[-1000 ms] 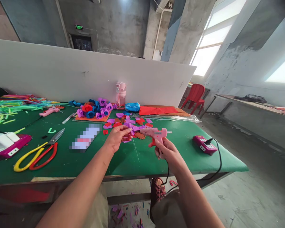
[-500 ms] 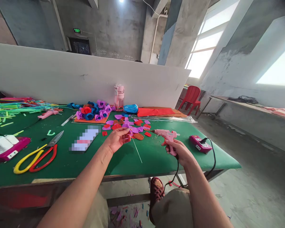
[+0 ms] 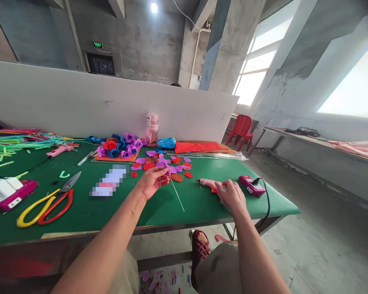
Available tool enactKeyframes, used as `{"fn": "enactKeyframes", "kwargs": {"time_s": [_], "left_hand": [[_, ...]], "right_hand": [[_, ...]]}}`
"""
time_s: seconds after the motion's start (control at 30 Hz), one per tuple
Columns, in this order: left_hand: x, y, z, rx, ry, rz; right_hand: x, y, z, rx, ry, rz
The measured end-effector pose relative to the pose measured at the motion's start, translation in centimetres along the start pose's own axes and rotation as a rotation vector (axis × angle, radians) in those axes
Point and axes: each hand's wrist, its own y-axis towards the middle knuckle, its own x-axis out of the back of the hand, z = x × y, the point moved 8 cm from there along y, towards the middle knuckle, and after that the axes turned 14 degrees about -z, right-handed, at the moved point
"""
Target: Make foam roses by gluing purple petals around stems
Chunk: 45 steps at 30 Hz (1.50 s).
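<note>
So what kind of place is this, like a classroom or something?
It looks more like a craft workshop, though I can't be certain. There's a pink glue gun, lots of cut-out coloured petals on a green table, and a rough, bare grey wall behind.

A purple paper piece (image 3: 168, 170) tops a thin, pale stem (image 3: 177, 195) slanting down rightward, while to its right a pink, red-triggered glue gun (image 3: 208, 183) points its dark nozzle (image 3: 198, 180) left.
</note>
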Motion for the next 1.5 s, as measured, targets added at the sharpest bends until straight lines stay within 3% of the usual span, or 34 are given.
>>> {"fn": "enactKeyframes", "kwargs": {"time_s": [0.1, 0.13, 0.27, 0.43, 0.6, 0.83, 1.2, 1.5], "left_hand": [[0.2, 0.0, -0.4, -0.055, 0.052, -0.039], [0.2, 0.0, -0.6, -0.083, 0.073, -0.052], [-0.1, -0.2, -1.0, -0.186, 0.131, -0.122], [-0.7, -0.1, -0.9, -0.266, 0.14, -0.187], [-1.4, 0.0, -0.4, -0.264, 0.099, -0.158], [-2.1, -0.5, -0.2, -0.252, 0.087, -0.071], [-2.4, -0.8, -0.3, -0.235, 0.07, -0.02], [-2.4, -1.0, -0.5, -0.238, 0.048, -0.031]], "right_hand": [[2.3, -0.3, 3.3, 0.005, 0.156, -0.158], [2.0, -0.8, 4.8, -0.002, 0.294, -0.116], [-1.9, -4.2, 11.3, -0.049, 0.825, 0.284], [-4.6, -7.3, 15.5, -0.126, 1.067, 0.426], [-5.3, -7.3, 15.6, -0.343, 1.297, 0.448], [-4.1, -6.7, 15.3, -0.484, 1.498, 0.487], [-3.8, -7.2, 15.4, -0.539, 1.527, 0.55], [-3.7, -7.2, 15.5, -0.484, 1.499, 0.524]]}}
